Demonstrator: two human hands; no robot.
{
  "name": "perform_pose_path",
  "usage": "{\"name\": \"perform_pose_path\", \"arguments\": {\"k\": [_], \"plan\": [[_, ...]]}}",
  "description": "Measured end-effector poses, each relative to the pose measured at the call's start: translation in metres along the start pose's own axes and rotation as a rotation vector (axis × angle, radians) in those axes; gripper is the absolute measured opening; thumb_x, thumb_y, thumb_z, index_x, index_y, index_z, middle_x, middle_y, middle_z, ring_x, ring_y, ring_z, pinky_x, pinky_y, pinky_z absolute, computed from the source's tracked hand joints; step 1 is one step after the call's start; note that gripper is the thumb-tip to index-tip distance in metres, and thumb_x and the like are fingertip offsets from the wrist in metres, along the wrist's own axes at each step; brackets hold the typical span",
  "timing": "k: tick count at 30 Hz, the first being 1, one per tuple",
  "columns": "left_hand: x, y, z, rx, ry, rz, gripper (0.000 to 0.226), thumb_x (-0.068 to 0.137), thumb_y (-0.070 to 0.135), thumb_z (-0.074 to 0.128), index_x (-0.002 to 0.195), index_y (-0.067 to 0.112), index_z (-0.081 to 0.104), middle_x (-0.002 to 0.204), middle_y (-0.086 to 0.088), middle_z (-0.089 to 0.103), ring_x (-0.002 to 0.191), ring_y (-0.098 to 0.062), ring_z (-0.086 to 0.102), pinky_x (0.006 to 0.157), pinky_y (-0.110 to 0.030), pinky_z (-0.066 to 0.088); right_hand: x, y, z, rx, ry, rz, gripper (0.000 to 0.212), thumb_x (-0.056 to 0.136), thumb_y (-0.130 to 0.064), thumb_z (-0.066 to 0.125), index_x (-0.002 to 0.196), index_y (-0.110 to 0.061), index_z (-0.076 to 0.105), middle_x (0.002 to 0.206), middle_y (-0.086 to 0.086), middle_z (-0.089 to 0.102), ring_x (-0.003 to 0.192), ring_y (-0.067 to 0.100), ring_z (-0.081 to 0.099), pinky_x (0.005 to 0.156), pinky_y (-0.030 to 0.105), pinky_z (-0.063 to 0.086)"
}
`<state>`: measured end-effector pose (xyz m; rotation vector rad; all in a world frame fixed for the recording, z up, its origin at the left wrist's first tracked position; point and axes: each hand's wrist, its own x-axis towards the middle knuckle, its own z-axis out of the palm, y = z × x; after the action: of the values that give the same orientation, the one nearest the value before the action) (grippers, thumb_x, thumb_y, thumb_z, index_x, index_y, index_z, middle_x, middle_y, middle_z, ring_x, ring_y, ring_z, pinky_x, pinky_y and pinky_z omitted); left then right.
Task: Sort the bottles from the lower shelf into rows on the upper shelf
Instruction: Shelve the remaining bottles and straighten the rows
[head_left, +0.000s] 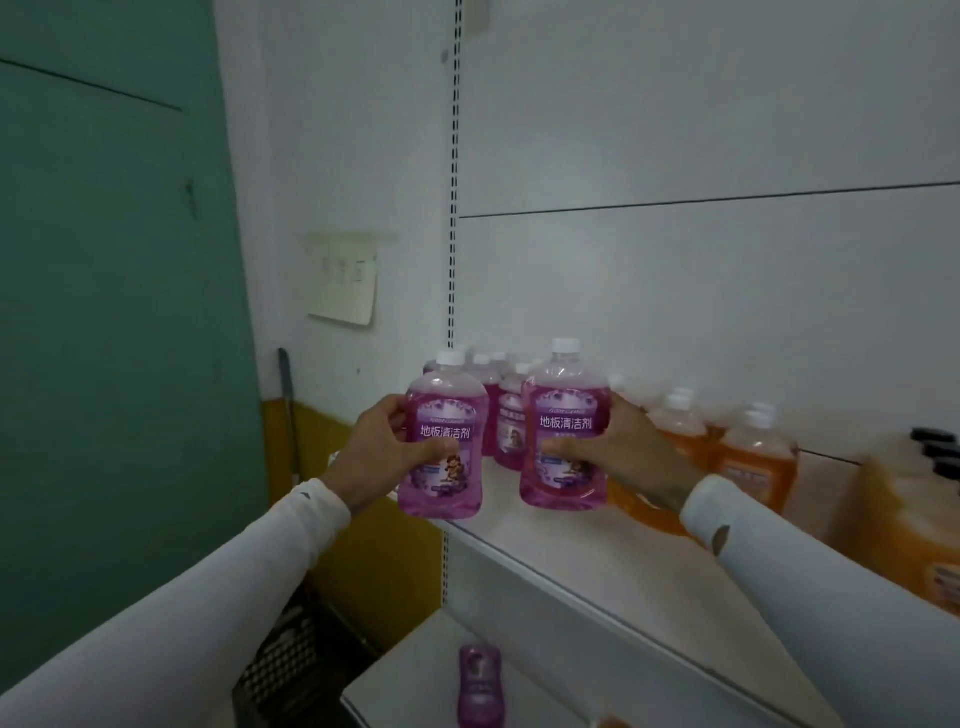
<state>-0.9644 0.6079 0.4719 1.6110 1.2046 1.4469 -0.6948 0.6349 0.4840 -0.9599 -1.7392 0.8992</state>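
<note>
My left hand (382, 452) grips a purple bottle (445, 415) with a white cap, held upright just over the front left corner of the upper shelf (597, 545). My right hand (631, 452) grips a second purple bottle (565, 400) beside it, also upright above the shelf front. Behind them stand several purple bottles (506, 410) in rows at the shelf's back left. One purple bottle (480, 686) lies on the lower shelf (410, 675).
Several orange bottles (758, 457) stand in rows on the upper shelf's right side, with dark-capped ones (935, 452) at far right. A slotted upright (453, 208) runs up the white back panel. A dark crate (291, 660) sits below left, by a green wall (104, 312).
</note>
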Motion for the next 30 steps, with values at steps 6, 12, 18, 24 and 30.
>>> {"name": "perform_pose_path", "arguments": {"k": [6,12,18,24,30], "plan": [[0.071,-0.031,-0.03,0.064,0.074,-0.026,0.051,0.072,0.013,0.08,0.115,0.014,0.053,0.103,0.004,0.068,0.09,-0.008,0.068,0.067,-0.019,0.058,0.096,0.034,0.033,-0.005,-0.052,-0.001,0.07,0.056,-0.027,0.095,0.118,-0.022,0.063,0.106,0.0,0.076,0.095,0.019,0.073,0.087,0.045,0.058],[0.135,-0.064,-0.057,0.057,0.059,-0.048,0.052,0.074,0.011,0.079,0.119,0.011,0.053,0.106,0.001,0.069,0.091,-0.011,0.068,0.063,-0.018,0.057,0.154,0.05,0.062,-0.018,-0.053,-0.006,0.052,0.063,-0.012,0.091,0.105,-0.025,0.063,0.093,-0.006,0.076,0.084,0.009,0.074,0.072,0.025,0.06],[0.198,-0.112,-0.071,-0.038,-0.035,-0.024,0.054,0.071,0.008,0.082,0.118,0.008,0.055,0.108,-0.006,0.071,0.094,-0.019,0.071,0.074,-0.03,0.06,0.188,0.065,0.084,-0.093,0.02,0.047,0.049,0.065,-0.018,0.091,0.106,-0.024,0.065,0.096,-0.004,0.077,0.086,0.01,0.074,0.075,0.027,0.06],[0.253,-0.152,-0.094,-0.123,-0.258,0.026,0.056,0.069,0.007,0.083,0.118,0.007,0.056,0.108,-0.006,0.071,0.095,-0.018,0.071,0.078,-0.03,0.06,0.2,0.062,0.118,-0.14,0.226,0.11,0.047,0.067,-0.015,0.089,0.103,-0.028,0.061,0.093,-0.01,0.074,0.08,0.002,0.072,0.062,0.014,0.054],[0.284,-0.178,-0.104,-0.197,-0.48,0.035,0.055,0.07,0.001,0.082,0.117,0.007,0.055,0.108,-0.006,0.07,0.092,-0.013,0.071,0.078,-0.027,0.059,0.198,0.072,0.155,-0.209,0.416,0.232,0.057,0.067,-0.018,0.089,0.115,-0.023,0.06,0.104,-0.003,0.074,0.087,0.005,0.072,0.07,0.02,0.058]]}}
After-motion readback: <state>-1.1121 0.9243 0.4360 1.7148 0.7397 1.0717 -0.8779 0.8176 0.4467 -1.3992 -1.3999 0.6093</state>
